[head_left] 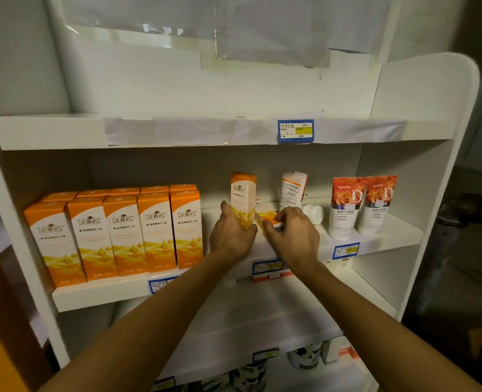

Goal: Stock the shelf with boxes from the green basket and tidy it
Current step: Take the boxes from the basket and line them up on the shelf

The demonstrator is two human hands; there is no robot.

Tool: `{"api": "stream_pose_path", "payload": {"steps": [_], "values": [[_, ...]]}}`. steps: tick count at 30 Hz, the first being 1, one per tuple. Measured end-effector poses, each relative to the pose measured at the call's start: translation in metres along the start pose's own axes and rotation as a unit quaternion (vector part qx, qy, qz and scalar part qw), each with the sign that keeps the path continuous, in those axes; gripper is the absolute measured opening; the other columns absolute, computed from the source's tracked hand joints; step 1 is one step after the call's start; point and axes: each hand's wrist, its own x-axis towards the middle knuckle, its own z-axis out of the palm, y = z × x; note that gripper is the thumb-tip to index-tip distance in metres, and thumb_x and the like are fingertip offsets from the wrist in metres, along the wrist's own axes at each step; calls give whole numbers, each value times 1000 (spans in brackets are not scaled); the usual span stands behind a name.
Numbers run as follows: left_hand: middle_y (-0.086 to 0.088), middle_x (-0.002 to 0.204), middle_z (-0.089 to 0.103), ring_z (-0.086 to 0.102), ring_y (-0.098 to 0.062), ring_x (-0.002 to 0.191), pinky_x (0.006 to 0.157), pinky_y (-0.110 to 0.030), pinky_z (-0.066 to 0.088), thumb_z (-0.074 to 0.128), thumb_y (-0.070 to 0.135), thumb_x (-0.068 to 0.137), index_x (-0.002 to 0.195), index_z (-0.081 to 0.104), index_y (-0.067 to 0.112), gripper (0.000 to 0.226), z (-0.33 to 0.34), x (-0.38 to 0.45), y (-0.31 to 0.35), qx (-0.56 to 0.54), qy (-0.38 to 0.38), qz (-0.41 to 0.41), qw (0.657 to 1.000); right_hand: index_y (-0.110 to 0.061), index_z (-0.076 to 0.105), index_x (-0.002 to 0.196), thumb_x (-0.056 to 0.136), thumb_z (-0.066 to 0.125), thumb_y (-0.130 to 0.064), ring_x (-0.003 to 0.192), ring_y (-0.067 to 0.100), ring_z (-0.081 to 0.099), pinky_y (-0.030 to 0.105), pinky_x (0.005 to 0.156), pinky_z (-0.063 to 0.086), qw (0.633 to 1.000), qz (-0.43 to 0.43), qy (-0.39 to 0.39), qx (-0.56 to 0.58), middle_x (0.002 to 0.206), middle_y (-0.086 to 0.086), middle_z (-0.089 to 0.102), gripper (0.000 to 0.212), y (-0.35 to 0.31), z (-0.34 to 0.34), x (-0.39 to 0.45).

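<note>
A white wooden shelf unit (pixel 64 295) fills the frame, its middle board carrying a row of tall orange-and-white cardboard boxes (pixel 118 233) at left and two rose-printed white tubes (pixel 361 205) at right. At centre, the left hand (pixel 231 236) grips one upright orange-and-white box (pixel 243 193) by its lower end. Just beside it, the right hand (pixel 293 236) curls its fingers over a small flat orange-and-white box (pixel 268 216) lying on the board.

Orange boxes (pixel 126 233) – glossy printed card; shelf (pixel 98 292) – smooth matt white; rose tubes (pixel 361 205) – shiny plastic.
</note>
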Motion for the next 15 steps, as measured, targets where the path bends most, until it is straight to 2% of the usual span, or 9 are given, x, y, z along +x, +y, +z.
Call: {"api": "stream_pose_path", "payload": {"steps": [2, 4, 9, 12, 15], "values": [[-6, 139, 57, 59, -31, 121, 92, -44, 56, 69, 35, 91, 136, 38, 20, 57, 3, 5, -7, -7, -4, -1, 1000, -22, 61, 108, 87, 62, -56, 97, 16, 60, 32, 77, 54, 1000, 12, 9, 9, 108, -2, 62, 39, 1, 7, -3], [-4, 133, 61, 61, -29, 119, 92, -46, 57, 72, 38, 88, 129, 46, 22, 52, 5, 9, -12, -28, 0, 4, 1000, -20, 62, 114, 86, 61, -56, 101, 18, 59, 33, 80, 54, 999, 27, 8, 24, 112, -1, 60, 45, 2, 11, -4], [-1, 121, 65, 63, -22, 110, 86, -44, 59, 81, 53, 71, 122, 54, 22, 66, 6, 9, -15, -43, 27, 17, 999, -17, 62, 117, 80, 61, -64, 100, 20, 60, 37, 82, 55, 998, 37, -30, 47, 113, 3, 58, 60, 3, 7, 3], [1, 121, 64, 64, -20, 111, 86, -43, 60, 84, 45, 72, 124, 51, 23, 65, 8, 10, -18, -77, 30, 18, 996, -18, 62, 110, 73, 65, -66, 93, 21, 63, 37, 76, 57, 995, 66, -74, 26, 104, 3, 64, 61, -4, 0, 9], [-2, 125, 65, 65, -22, 113, 89, -45, 59, 80, 32, 81, 127, 45, 23, 59, 5, 11, -18, -138, 18, 6, 990, -19, 61, 104, 73, 70, -62, 89, 22, 66, 36, 74, 57, 984, 108, -141, 3, 96, 1, 67, 54, -9, -5, 13]]}}
